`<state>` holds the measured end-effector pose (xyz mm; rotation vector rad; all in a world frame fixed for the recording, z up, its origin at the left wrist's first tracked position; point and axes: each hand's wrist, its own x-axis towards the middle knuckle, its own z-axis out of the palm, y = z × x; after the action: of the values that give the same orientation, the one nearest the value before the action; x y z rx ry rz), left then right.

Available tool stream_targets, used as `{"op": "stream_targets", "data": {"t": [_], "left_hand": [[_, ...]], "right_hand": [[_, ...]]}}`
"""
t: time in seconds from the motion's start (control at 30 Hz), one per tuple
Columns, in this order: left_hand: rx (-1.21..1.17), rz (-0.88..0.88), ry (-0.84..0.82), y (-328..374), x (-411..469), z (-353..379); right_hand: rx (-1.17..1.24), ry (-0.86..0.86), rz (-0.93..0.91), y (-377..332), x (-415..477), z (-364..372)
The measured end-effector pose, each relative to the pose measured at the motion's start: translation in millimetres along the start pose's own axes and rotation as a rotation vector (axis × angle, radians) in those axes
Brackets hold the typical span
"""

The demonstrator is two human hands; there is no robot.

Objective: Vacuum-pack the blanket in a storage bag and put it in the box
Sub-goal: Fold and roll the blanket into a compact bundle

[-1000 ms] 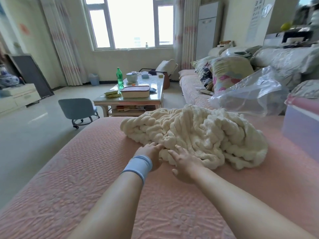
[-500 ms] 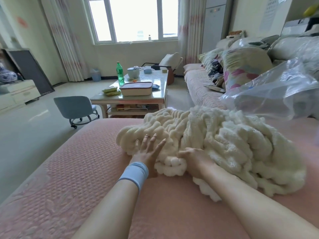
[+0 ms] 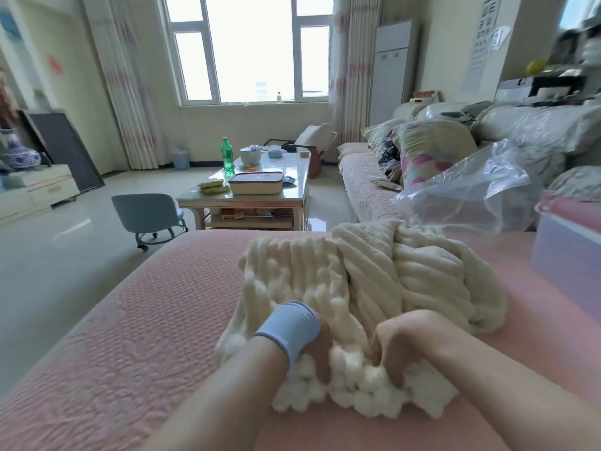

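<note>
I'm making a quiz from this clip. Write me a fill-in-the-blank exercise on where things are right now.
1. Both hands grip the near edge of the cream ____.
2. The blue wristband is on the ____ arm.
3. The clear plastic storage bag lies ____ the blanket, toward the sofa.
4. The green bottle stands on the coffee ____.

Missing words: blanket; left; beyond; table

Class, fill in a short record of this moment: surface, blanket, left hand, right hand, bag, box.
surface: pink quilted cover
blanket: cream chunky knit, bunched, not in the bag
left hand: wristband on, fingers buried in near edge
right hand: fingers curled into near edge
bag: clear plastic, behind blanket
box: translucent, pink lid, far right
</note>
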<state>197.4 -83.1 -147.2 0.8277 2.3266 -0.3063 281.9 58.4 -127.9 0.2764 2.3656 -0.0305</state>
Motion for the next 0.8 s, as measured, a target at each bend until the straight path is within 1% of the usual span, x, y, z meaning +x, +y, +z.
{"op": "stream_targets", "data": {"t": [0.03, 0.07, 0.1, 0.13, 0.17, 0.2, 0.23, 0.27, 0.3, 0.37, 0.4, 0.47, 0.53, 0.57, 0.63, 0.7, 0.73, 0.77, 0.8], "left_hand": [[-0.078, -0.011, -0.089, 1, -9, 5], [-0.213, -0.012, -0.132, -1, -15, 6], [-0.338, 0.0, -0.107, -7, -20, 3], [-0.45, 0.027, -0.048, -18, -25, 0], [-0.536, 0.053, 0.044, -33, -29, -5], [-0.602, 0.072, 0.15, -47, -29, -11], [-0.641, 0.081, 0.263, -62, -31, -18], [-0.679, 0.082, 0.375, -78, -30, -24], [-0.717, 0.077, 0.479, -92, -28, -28], [-0.791, 0.059, 0.633, -120, -16, -30], [-0.814, 0.048, 0.689, -133, -9, -28], [-0.82, 0.016, 0.757, -159, 11, -21], [-0.8, -0.037, 0.788, -181, 26, -13], [-0.775, -0.074, 0.807, -192, 31, -9], [-0.748, -0.131, 0.853, -208, 41, -4], [-0.76, -0.15, 0.887, -218, 46, -1], [-0.752, -0.154, 0.9, -220, 47, -1], [-0.737, -0.151, 0.915, -220, 47, -3], [-0.719, -0.143, 0.934, -219, 48, -4]], "right_hand": [[0.061, -0.065, 0.028, -9, -8, -1], [0.113, -0.079, 0.037, -16, -15, -4], [0.097, -0.001, 0.037, -23, -19, -9], [0.006, 0.168, 0.033, -29, -19, -15], [-0.109, 0.386, 0.024, -36, -17, -23], [-0.168, 0.584, 0.004, -43, -9, -31], [-0.15, 0.725, -0.035, -51, 0, -38], [-0.083, 0.809, -0.09, -60, 12, -47], [0.0, 0.849, -0.147, -71, 24, -57], [0.11, 0.866, -0.253, -93, 52, -76], [0.11, 0.884, -0.297, -104, 70, -86], [0.035, 0.91, -0.33, -123, 107, -106], [-0.054, 0.878, -0.278, -140, 138, -124], [-0.089, 0.826, -0.238, -146, 153, -132], [-0.114, 0.673, -0.131, -151, 175, -138], [-0.051, 0.541, -0.005, -153, 192, -135], [-0.023, 0.516, 0.045, -152, 197, -132], [-0.032, 0.535, 0.051, -151, 197, -128], [-0.073, 0.592, 0.001, -148, 195, -125]]}}
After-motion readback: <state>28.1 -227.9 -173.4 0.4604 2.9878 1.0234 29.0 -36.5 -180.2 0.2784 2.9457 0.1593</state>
